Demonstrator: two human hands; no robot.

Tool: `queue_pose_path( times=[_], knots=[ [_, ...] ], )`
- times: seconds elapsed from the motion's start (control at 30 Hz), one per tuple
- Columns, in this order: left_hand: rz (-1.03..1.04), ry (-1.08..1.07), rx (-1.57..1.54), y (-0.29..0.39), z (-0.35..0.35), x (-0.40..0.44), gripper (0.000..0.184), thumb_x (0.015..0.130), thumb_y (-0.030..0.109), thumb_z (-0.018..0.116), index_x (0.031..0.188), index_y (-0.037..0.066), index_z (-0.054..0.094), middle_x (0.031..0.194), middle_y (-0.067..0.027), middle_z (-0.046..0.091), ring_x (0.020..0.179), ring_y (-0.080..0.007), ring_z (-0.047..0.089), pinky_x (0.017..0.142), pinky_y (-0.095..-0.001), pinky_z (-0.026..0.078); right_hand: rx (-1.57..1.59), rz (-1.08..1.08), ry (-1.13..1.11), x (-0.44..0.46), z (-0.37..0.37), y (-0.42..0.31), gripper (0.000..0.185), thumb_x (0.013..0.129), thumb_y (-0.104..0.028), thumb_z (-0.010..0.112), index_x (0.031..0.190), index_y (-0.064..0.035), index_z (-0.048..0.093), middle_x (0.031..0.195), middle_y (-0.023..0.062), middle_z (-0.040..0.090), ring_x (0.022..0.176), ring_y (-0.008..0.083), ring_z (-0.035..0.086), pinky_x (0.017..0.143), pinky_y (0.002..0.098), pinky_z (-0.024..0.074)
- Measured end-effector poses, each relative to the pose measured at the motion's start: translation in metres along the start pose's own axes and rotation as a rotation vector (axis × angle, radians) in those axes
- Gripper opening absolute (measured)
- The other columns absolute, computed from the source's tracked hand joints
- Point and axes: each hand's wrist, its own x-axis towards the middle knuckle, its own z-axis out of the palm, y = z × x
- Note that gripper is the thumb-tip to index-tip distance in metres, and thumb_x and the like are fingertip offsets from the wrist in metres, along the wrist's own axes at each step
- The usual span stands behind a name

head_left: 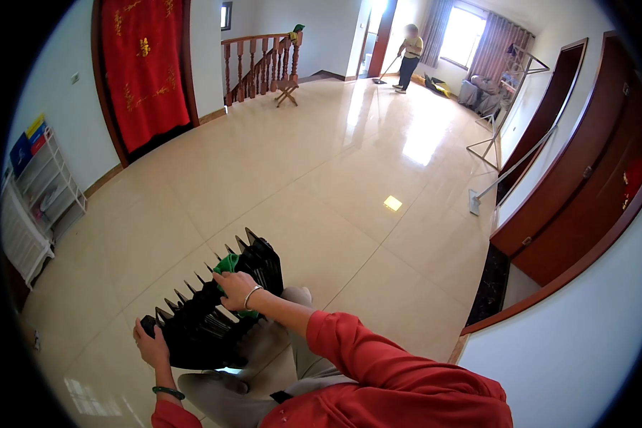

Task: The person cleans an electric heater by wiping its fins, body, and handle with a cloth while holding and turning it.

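Observation:
A long black slatted object (192, 334) with a row of thin upright fins stands in front of my knees; its exact kind I cannot make out. Around its left end, at a black knob-like corner, my left hand (152, 344) is closed. My right hand (237, 289) is closed on a green cloth (226, 264), pressed among the fins near the middle. Part of the cloth also shows below that hand. The lower side of the black object is partly hidden by my legs.
A person (409, 57) with a mop stands near the far window. A wooden folding stool (286, 93) is beside the railing (260, 68). White shelves (50, 178) stand at the left wall. A long-handled flat mop (476, 201) leans on the right, near a metal rack (488, 146).

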Motion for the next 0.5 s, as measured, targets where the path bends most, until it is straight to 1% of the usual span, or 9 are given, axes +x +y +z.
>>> queue_pose_path(
  times=[0.2, 0.27, 0.33, 0.5],
  knots=[
    [-0.003, -0.002, 0.000, -0.0028, 0.0032, 0.0013, 0.057, 0.086, 0.030, 0.055, 0.138, 0.020, 0.034, 0.138, -0.0121, 0.040, 0.114, -0.0356, 0.050, 0.087, -0.0458, 0.048, -0.005, 0.021, -0.021, 0.0006, -0.0011, -0.0014, 0.067, 0.071, -0.025, 0.062, 0.129, 0.0010, 0.041, 0.103, 0.0172, 0.058, 0.087, 0.0348, 0.061, 0.074, 0.0433, 0.0504],
    [-0.003, -0.004, 0.002, -0.0027, 0.0014, 0.0014, 0.057, 0.086, 0.030, 0.055, 0.138, 0.020, 0.034, 0.138, -0.0120, 0.040, 0.114, -0.0356, 0.050, 0.087, -0.0458, 0.048, 0.016, 0.030, -0.063, -0.0008, -0.0044, -0.0035, 0.066, 0.073, -0.022, 0.061, 0.131, 0.0019, 0.039, 0.107, 0.0200, 0.057, 0.093, 0.0344, 0.059, 0.076, 0.0423, 0.0511],
    [-0.011, -0.057, 0.020, -0.0030, 0.0002, 0.0023, 0.058, 0.089, 0.034, 0.053, 0.141, 0.019, 0.031, 0.143, -0.0113, 0.034, 0.119, -0.0349, 0.047, 0.088, -0.0472, 0.047, 0.015, 0.028, -0.061, -0.0017, -0.0063, -0.0044, 0.066, 0.073, -0.022, 0.061, 0.131, 0.0020, 0.039, 0.107, 0.0201, 0.057, 0.093, 0.0346, 0.059, 0.077, 0.0423, 0.0509],
    [-0.027, -0.063, 0.038, -0.0009, -0.0008, 0.0023, 0.058, 0.089, 0.033, 0.053, 0.141, 0.019, 0.031, 0.143, -0.0114, 0.034, 0.118, -0.0348, 0.047, 0.088, -0.0465, 0.048, 0.013, 0.025, -0.052, -0.0011, -0.0055, -0.0037, 0.066, 0.072, -0.023, 0.062, 0.130, 0.0022, 0.040, 0.108, 0.0204, 0.057, 0.094, 0.0351, 0.059, 0.078, 0.0423, 0.0505]
  ],
)
